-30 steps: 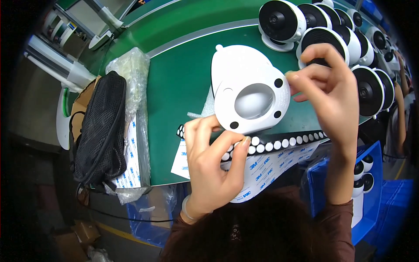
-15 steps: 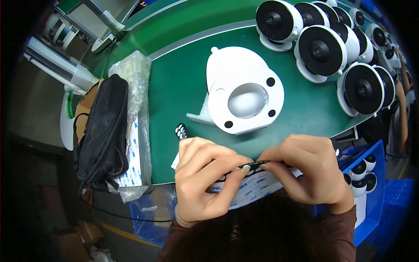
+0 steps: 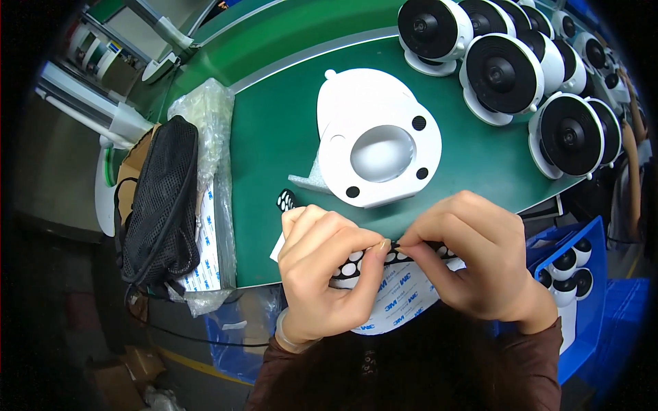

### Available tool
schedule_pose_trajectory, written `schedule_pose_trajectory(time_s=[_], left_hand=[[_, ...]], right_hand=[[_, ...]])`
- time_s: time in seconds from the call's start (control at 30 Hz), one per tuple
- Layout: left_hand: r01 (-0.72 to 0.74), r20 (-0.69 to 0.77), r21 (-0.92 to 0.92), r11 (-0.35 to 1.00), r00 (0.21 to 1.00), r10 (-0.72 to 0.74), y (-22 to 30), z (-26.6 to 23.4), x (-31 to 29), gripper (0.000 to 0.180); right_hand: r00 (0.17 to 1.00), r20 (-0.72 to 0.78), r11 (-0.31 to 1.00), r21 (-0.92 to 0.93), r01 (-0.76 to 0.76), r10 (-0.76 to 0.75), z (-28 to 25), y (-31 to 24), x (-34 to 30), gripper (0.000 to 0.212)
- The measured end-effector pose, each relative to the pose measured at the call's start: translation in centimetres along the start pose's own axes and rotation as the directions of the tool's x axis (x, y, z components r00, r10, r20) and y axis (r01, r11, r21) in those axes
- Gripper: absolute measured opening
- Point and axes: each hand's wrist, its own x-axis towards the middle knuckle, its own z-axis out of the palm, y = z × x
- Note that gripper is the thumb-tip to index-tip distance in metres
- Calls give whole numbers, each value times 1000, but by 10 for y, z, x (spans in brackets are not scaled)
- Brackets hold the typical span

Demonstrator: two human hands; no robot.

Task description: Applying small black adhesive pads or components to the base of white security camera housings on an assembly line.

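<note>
Your white base (image 3: 379,140) looks like smooth, matt plastic on the matt green table (image 3: 274,137). At the table's left edge you have a black mesh-cloth pouch (image 3: 161,198) and crinkly clear plastic bag (image 3: 205,109).

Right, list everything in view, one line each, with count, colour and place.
Base plate: one, white with three black dots, centre of belt.
Green belt: one, under the plate.
Dome units: several, black-and-white, upper right.
Pad strip: one, black with white dots, under both hands.
Mesh bag: one, black, left.
Plastic bags: clear, beside the mesh bag.
Blue bin: one, right, holding small units.
Left hand: pinching the strip.
Right hand: pinching the strip.
</note>
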Motion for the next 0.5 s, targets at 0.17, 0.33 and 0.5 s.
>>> schedule_pose_trajectory(time_s=[0.17, 0.33, 0.5], left_hand=[[31, -21, -13, 999, 999, -31, -1, 1, 0, 10], [21, -36, -39, 999, 999, -23, -4, 1, 2, 9], [111, -73, -66, 992, 991, -116, -1, -2, 2, 5]], right_hand=[[1000, -29, 1000, -11, 8, -8, 5, -2, 0, 21], [999, -20, 999, 2, 49, -49, 3, 4, 4, 21], [996, 28, 996, 15, 89, -90, 0, 2, 14, 20]])
